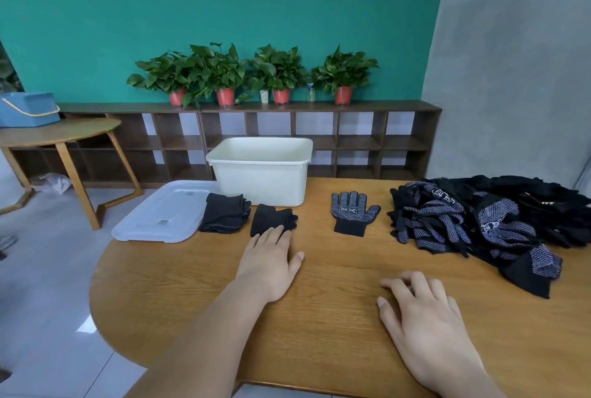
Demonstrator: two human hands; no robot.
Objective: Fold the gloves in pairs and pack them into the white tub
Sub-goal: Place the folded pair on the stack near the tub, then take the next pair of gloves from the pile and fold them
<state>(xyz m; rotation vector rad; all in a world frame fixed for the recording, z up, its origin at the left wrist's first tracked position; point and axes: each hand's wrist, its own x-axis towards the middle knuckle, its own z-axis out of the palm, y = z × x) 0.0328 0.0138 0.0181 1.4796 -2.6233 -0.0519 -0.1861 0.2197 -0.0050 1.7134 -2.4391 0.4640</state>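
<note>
Touching folded pair (272, 219) w/ left hand (268, 264) | right hand (423, 321) on table (335, 247), apart

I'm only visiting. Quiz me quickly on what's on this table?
1. True or false: the lid lies off the white tub, to its left.
2. The left hand has its fingers on: A) the flat dotted glove, B) a folded glove bundle, C) the tub.
3. Fill in: the unfolded glove pile lies on the person's ___ side.
Key: 1 true; 2 B; 3 right.
</note>
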